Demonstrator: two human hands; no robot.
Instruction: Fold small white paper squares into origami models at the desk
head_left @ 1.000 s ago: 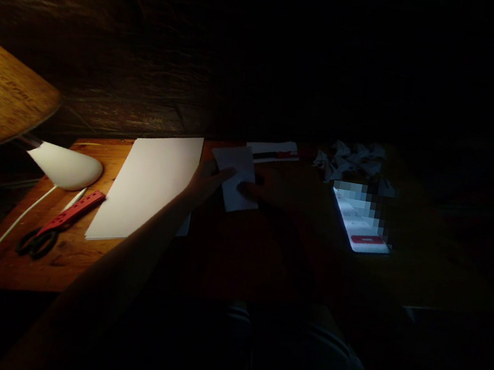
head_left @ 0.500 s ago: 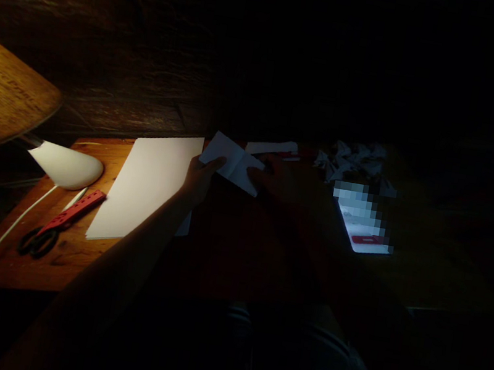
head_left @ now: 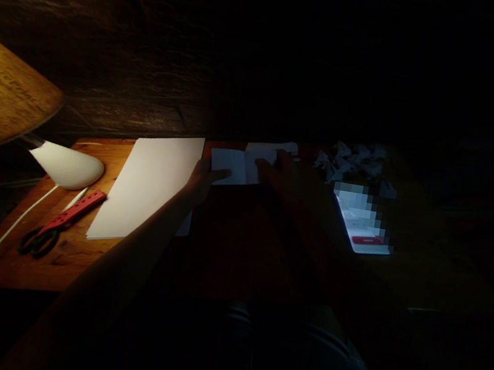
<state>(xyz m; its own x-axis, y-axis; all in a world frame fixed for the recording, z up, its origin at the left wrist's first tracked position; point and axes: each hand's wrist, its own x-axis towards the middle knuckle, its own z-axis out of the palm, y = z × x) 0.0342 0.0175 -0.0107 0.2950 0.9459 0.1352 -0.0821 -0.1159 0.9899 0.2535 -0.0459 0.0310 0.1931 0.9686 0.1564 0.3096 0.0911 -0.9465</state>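
Note:
A small white piece of paper (head_left: 230,163) with a crease down its middle lies at the back of the wooden table. My left hand (head_left: 201,183) grips its left end, thumb on top and fingers underneath. Over the right end is my right hand (head_left: 280,175), dim in the shadow, its fingers closed on the paper. Just left of my left hand lies a stack of larger white sheets (head_left: 149,179), partly covered by my forearm. A white strip of paper (head_left: 288,146) sits behind my right hand, next to something red that I cannot make out.
A lamp with a tan shade (head_left: 3,96) and white base (head_left: 67,166) stands at the left. Before it lie scissors (head_left: 45,242) with black handles, beside a red perforated strip (head_left: 76,211). At right are a lit phone (head_left: 363,238) and several folded paper pieces (head_left: 348,162).
The paper has come down from a tilted position to lie more level, its crease now upright in view. Both hands have shifted slightly right with it.

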